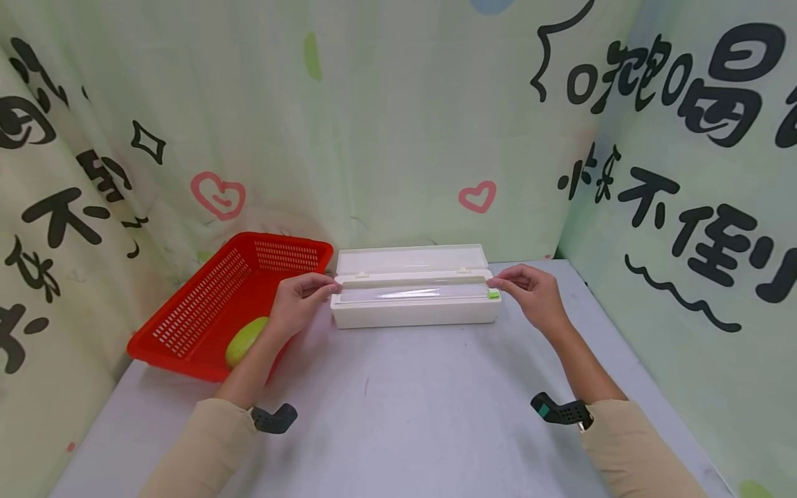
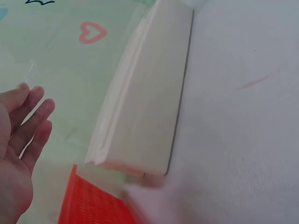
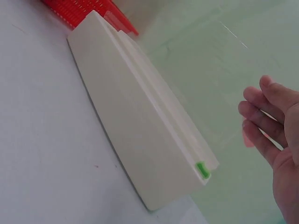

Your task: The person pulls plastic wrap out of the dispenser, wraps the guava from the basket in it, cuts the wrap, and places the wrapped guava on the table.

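White bench [image 1: 398,415] bore a lid-up box [image 1: 414,316]

At left, a red basket [image 1: 245,273] contained a green fruit [image 1: 245,342]. Left hand [image 1: 300,303], thumb to fingertips, seemingly pinched clear film [image 1: 407,293] at the box's left end; right hand [image 1: 532,294] matched it opposite, likely keeping it level.

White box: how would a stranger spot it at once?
Find the pale table, then the red basket. Just right of that sits a long white box, lid open. Its solid walls and small green tab set it apart from the slotted basket.
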Available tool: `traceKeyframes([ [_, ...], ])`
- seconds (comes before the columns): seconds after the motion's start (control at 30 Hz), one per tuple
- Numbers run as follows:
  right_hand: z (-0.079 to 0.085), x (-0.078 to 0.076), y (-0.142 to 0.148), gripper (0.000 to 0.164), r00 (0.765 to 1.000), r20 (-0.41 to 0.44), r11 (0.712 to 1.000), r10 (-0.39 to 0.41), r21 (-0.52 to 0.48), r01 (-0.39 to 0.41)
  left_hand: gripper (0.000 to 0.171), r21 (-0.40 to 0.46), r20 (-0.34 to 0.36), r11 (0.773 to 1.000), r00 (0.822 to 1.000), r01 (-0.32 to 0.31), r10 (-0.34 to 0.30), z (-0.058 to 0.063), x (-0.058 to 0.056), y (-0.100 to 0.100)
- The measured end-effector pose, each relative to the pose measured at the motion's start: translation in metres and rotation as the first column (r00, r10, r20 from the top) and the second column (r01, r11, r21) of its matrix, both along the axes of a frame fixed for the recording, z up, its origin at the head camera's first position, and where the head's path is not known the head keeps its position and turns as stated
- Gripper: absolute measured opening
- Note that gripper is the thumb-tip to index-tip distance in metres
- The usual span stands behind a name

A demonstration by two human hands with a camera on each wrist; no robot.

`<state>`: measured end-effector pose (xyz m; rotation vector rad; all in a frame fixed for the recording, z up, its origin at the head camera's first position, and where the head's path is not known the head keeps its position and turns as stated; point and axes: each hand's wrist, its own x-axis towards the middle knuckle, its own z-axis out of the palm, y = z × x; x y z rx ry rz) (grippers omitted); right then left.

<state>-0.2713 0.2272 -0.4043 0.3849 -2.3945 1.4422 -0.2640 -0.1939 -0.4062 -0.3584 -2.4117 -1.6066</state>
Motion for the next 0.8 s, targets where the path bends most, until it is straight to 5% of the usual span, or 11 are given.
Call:
traceKeyframes([
  [0.8,0.012,0.012,-0.006,0.028,0.999,-0.014,0.999,-0.033,-0.042,0.033,0.028,0.059,-0.077,0.998,0.997,0.028,-0.023,0.012,0.011,0.001],
])
